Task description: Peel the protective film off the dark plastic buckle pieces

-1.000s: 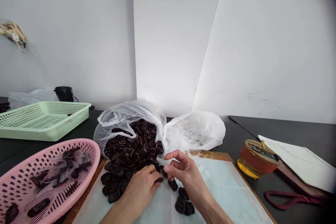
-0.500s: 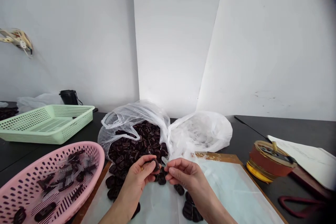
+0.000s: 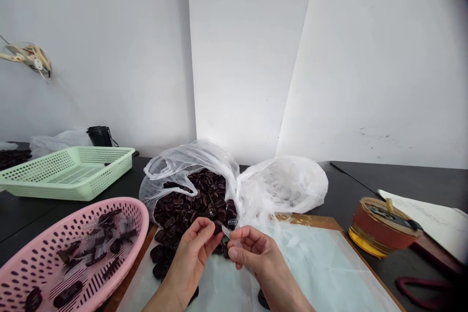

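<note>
My left hand (image 3: 192, 253) pinches a small, glossy dark brown plastic piece (image 3: 218, 227) between thumb and fingers. In my right hand (image 3: 258, 256) is a narrow translucent plastic strip (image 3: 226, 232). Its tip meets the edge of the dark piece, or nearly so; whether it has entered cannot be made out. Just beyond both hands, a heap of similar dark pieces (image 3: 197, 200) spills from a clear plastic bag (image 3: 214, 152). To the right of it lies a white bag (image 3: 288, 183) full of translucent strips.
A pink basket (image 3: 144, 226) at left holds dark pieces with strips. Behind it stands a green basket (image 3: 82, 191). A pale sheet (image 3: 329, 263) covers a brown board (image 3: 331, 223). At right are a tape roll (image 3: 383, 229), paper (image 3: 431, 219) and a dark red loop-shaped handle (image 3: 417, 282).
My hands have come closer together, and the strip has been brought up to the dark piece. The right hand has turned slightly, and the whole view has shifted a little.
</note>
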